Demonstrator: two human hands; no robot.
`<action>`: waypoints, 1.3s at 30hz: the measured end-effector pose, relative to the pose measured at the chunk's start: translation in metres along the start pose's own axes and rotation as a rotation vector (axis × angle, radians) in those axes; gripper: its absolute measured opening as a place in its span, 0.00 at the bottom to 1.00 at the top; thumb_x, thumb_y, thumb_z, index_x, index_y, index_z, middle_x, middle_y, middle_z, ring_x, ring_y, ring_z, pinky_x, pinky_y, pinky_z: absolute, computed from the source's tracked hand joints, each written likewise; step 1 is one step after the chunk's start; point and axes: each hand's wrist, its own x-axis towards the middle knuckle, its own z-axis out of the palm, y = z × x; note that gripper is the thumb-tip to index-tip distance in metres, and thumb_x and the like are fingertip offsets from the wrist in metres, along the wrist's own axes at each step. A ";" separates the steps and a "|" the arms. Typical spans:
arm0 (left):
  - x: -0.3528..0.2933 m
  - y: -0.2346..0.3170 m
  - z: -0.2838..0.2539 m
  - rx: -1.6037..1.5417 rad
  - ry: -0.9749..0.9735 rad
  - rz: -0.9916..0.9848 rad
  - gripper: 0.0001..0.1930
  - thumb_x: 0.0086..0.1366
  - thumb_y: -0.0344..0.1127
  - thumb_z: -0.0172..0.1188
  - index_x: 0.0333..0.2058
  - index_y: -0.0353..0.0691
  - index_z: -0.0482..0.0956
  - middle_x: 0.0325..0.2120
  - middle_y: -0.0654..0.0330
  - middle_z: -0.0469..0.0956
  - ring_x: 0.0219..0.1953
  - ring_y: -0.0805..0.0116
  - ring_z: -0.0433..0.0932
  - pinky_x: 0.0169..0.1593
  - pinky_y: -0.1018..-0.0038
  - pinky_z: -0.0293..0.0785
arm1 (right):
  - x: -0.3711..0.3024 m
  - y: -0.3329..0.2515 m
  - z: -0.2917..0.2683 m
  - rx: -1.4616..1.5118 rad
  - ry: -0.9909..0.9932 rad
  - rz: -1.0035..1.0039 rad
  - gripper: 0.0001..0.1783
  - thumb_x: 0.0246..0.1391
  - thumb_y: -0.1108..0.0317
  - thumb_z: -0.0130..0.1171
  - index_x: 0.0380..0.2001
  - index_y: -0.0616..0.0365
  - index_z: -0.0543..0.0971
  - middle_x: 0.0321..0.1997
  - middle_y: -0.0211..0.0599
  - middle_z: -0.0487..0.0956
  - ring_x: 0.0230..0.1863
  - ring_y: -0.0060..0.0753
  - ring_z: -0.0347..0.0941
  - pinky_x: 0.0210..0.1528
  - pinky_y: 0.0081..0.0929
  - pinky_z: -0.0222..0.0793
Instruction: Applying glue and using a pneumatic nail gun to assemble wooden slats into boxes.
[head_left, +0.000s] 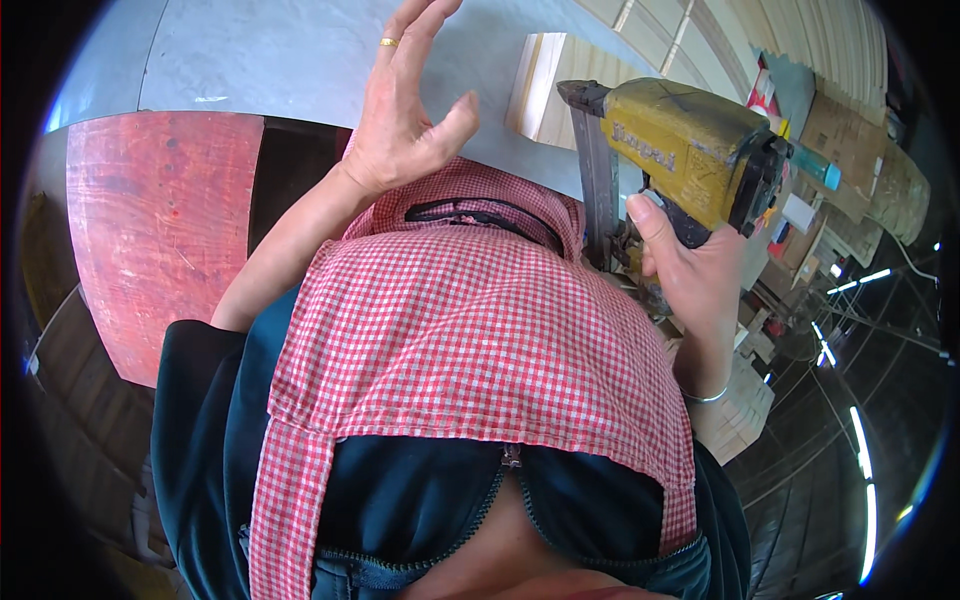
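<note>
A worn yellow pneumatic nail gun (pixel 665 140) is in my right hand (pixel 690 265), whose fingers wrap its handle with the thumb resting along the near side. The tool's dark nose points left, beside a pale wooden block (pixel 543 85) on the grey tabletop (pixel 270 60). A long dark magazine runs down from the nose toward my apron. My left hand (pixel 410 110) is raised over the table's near edge, fingers stretched and thumb apart, with nothing in it. Its fingertips reach the picture's top edge.
A red-painted wooden panel (pixel 165 230) stands at the left, against the table. Slatted pale wood pieces (pixel 820 45) lie at the far right. Beyond the nail gun are brown cardboard (pixel 845 150), a teal-capped item (pixel 815 168) and stacked light boards (pixel 735 410).
</note>
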 end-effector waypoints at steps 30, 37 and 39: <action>-0.003 -0.002 0.006 -0.088 0.132 0.035 0.41 0.51 0.30 0.60 0.67 0.39 0.63 0.70 0.45 0.56 0.69 0.48 0.60 0.70 0.54 0.61 | 0.049 -0.005 -0.025 -0.072 -0.018 -0.024 0.13 0.56 0.67 0.69 0.40 0.64 0.81 0.22 0.28 0.78 0.15 0.19 0.66 0.18 0.17 0.60; 0.001 0.002 0.006 -0.069 0.095 0.013 0.37 0.53 0.34 0.65 0.64 0.40 0.66 0.68 0.46 0.58 0.69 0.49 0.61 0.71 0.50 0.58 | 0.047 -0.003 -0.040 -0.147 0.033 0.017 0.12 0.55 0.67 0.69 0.38 0.64 0.83 0.23 0.30 0.81 0.16 0.19 0.68 0.18 0.20 0.61; 0.008 0.014 0.007 0.016 0.029 0.057 0.35 0.53 0.35 0.66 0.61 0.40 0.68 0.67 0.46 0.59 0.68 0.49 0.61 0.70 0.51 0.58 | 0.042 0.008 -0.053 -0.126 0.081 0.057 0.12 0.55 0.67 0.69 0.38 0.64 0.83 0.22 0.29 0.80 0.15 0.19 0.67 0.18 0.20 0.60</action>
